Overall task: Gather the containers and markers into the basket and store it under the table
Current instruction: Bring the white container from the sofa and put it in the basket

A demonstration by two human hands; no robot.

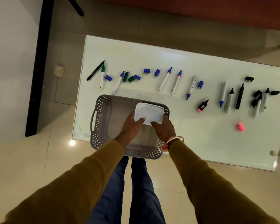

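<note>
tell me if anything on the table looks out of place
Yes. Many markers lie uncapped, with blue caps, green caps and black caps loose on the table. The pink cap sits well apart from its highlighter. The held white container looks fine.

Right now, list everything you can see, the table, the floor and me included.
table: one, glossy white, centre of view
basket: one, grey and perforated, at the table's near left edge
container: one, white, held over the basket's far right corner
markers: about eleven, blue, green or black tips, in a row beyond and right of the basket
highlighter: one, black with a pink tip, right of the basket
loose caps: about ten, blue, green and black, among the markers
pink cap: one, alone on the table's near right
floor: beige tiles, around the table
left hand: grips the container's near left corner
right hand: grips its near right corner, bangle on the wrist
</note>
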